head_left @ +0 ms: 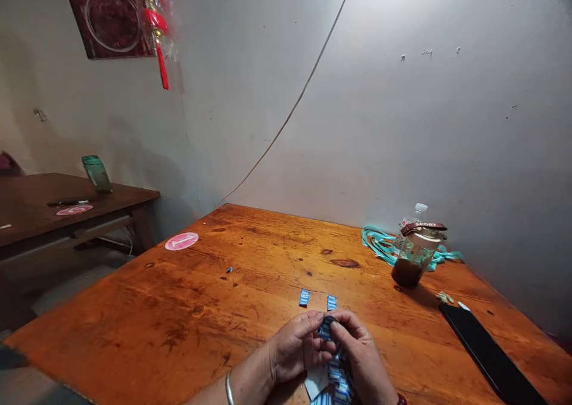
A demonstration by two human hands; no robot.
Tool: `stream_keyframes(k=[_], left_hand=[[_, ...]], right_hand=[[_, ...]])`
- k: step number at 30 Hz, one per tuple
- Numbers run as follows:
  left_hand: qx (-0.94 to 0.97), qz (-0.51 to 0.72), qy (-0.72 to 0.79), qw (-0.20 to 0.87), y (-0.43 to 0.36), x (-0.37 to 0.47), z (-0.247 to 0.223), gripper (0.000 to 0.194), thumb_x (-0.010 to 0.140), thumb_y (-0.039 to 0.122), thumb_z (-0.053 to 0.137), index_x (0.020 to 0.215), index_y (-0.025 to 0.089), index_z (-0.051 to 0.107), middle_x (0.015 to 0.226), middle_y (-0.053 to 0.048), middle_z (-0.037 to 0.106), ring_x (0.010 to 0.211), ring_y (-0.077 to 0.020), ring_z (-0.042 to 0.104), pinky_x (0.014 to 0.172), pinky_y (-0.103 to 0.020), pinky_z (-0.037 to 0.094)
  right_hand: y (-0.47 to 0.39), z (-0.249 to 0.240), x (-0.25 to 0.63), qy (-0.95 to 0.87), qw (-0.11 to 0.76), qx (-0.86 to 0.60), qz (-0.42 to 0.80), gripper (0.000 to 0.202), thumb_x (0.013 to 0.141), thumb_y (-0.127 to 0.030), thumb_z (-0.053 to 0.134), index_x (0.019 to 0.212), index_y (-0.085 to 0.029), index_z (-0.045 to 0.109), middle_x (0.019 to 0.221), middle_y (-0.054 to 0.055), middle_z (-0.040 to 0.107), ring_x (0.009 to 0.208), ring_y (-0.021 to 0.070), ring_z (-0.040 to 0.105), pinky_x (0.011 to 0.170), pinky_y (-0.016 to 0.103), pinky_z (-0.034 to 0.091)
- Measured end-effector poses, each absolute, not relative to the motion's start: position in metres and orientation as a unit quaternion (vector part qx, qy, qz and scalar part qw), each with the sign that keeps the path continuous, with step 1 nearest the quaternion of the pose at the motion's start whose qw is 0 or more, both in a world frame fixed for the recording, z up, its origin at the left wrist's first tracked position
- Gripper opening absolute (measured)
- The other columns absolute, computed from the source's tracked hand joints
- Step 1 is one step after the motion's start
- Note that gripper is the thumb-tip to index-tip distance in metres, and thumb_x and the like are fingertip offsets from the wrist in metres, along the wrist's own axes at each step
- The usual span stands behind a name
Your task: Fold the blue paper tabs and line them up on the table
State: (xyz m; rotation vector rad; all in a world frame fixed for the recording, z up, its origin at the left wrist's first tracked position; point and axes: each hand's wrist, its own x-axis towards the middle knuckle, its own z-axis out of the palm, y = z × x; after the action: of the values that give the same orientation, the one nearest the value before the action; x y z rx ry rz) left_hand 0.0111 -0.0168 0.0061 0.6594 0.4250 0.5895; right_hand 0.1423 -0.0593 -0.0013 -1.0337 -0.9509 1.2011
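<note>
My left hand [297, 342] and my right hand [360, 348] meet near the table's front edge, with a small blue-and-white striped piece [326, 329] pinched between their fingertips. Under and between the hands lie more blue-and-white striped strips [338, 381], partly hidden by my right hand, beside a white piece [316, 380]. Just beyond the fingers, two small striped pieces rest flat on the wood, one on the left [304, 298] and one on the right [331, 302].
On the wooden table [259, 244] stand a jar of dark liquid [410, 262] and a clear bottle [420, 209] by turquoise straps [379, 242]. A black phone-like slab [487, 348] lies right. A pink number disc [182, 241] is left. Behind is a wall.
</note>
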Motion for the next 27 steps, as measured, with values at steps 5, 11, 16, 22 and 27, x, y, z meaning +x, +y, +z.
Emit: stream_keyframes(k=[5, 11, 16, 22, 27], left_hand=[[0.341, 0.26, 0.218, 0.877, -0.014, 0.01, 0.001, 0.025, 0.074, 0.033, 0.059, 0.086, 0.012, 0.059, 0.072, -0.004, 0.058, 0.057, -0.0076, 0.055, 0.056, -0.018, 0.041], [0.41, 0.292, 0.257, 0.825, -0.015, 0.013, 0.005, 0.038, 0.074, 0.046, 0.053, 0.088, 0.012, 0.058, 0.075, -0.006, 0.058, 0.058, -0.0095, 0.057, 0.052, -0.019, 0.041], [0.494, 0.333, 0.313, 0.74, -0.016, 0.018, 0.006, 0.032, 0.067, 0.04, 0.062, 0.08, 0.012, 0.056, 0.064, -0.001, 0.057, 0.047, -0.0066, 0.051, 0.045, -0.017, 0.037], [0.469, 0.328, 0.319, 0.756, -0.015, 0.019, 0.005, 0.027, 0.068, 0.038, 0.06, 0.072, 0.012, 0.053, 0.057, 0.0, 0.056, 0.04, -0.0051, 0.046, 0.042, -0.017, 0.036], [0.432, 0.338, 0.269, 0.792, -0.013, 0.017, -0.006, 0.027, 0.071, 0.036, 0.058, 0.078, 0.01, 0.054, 0.06, 0.0, 0.055, 0.042, -0.0043, 0.046, 0.046, -0.018, 0.038]], right_hand=[[-0.062, 0.004, 0.146, -0.515, 0.569, -0.504, 0.395, 0.017, 0.071, -0.035, 0.06, 0.08, -0.02, 0.063, 0.079, 0.003, 0.06, 0.073, 0.0173, 0.056, 0.066, 0.027, 0.045], [-0.061, 0.003, 0.148, -0.496, 0.583, -0.53, 0.365, 0.018, 0.071, -0.036, 0.06, 0.068, -0.018, 0.063, 0.068, 0.002, 0.059, 0.067, 0.0162, 0.054, 0.063, 0.025, 0.043], [-0.059, -0.002, 0.145, -0.413, 0.594, -0.459, 0.516, 0.019, 0.07, -0.037, 0.061, 0.069, -0.018, 0.057, 0.062, -0.001, 0.058, 0.056, 0.0129, 0.053, 0.054, 0.024, 0.043], [-0.062, 0.003, 0.144, -0.471, 0.576, -0.476, 0.468, 0.034, 0.071, -0.037, 0.059, 0.102, -0.023, 0.056, 0.068, -0.002, 0.06, 0.061, 0.0142, 0.057, 0.057, 0.023, 0.046], [-0.064, 0.007, 0.144, -0.534, 0.549, -0.507, 0.395, 0.028, 0.074, -0.038, 0.055, 0.096, -0.021, 0.06, 0.073, 0.002, 0.063, 0.077, 0.0184, 0.059, 0.068, 0.025, 0.047]])
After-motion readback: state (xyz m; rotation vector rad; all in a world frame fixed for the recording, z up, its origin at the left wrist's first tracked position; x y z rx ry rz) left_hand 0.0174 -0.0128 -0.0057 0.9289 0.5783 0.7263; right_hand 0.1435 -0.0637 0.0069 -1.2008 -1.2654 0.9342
